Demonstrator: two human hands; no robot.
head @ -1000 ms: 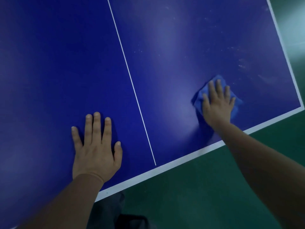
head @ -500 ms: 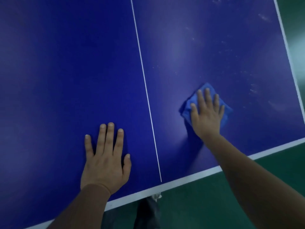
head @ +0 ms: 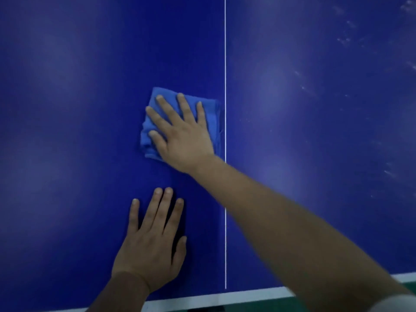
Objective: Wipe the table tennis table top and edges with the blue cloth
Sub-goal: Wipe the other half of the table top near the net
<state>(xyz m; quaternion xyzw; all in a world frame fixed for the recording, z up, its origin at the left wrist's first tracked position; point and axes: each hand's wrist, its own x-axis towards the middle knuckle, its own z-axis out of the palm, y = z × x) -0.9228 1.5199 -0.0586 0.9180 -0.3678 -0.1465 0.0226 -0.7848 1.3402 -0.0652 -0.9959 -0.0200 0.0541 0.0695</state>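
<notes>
The dark blue table tennis table (head: 67, 109) fills most of the view. A folded blue cloth (head: 149, 131) lies on it just left of the white centre line (head: 225, 64). My right hand (head: 180, 131) presses flat on the cloth with fingers spread and straight, its forearm reaching across the centre line from the lower right. My left hand (head: 150, 244) rests palm down on the bare table top below the cloth, near the front edge, fingers straight.
The white front edge stripe (head: 225, 296) runs along the bottom, with green floor (head: 258, 305) beyond it. Pale dusty smudges (head: 344, 39) mark the right half of the table top.
My right hand has slid the cloth leftward from the right half across the centre line to the left half. The view has shifted with it; my left hand stays planted on the table.
</notes>
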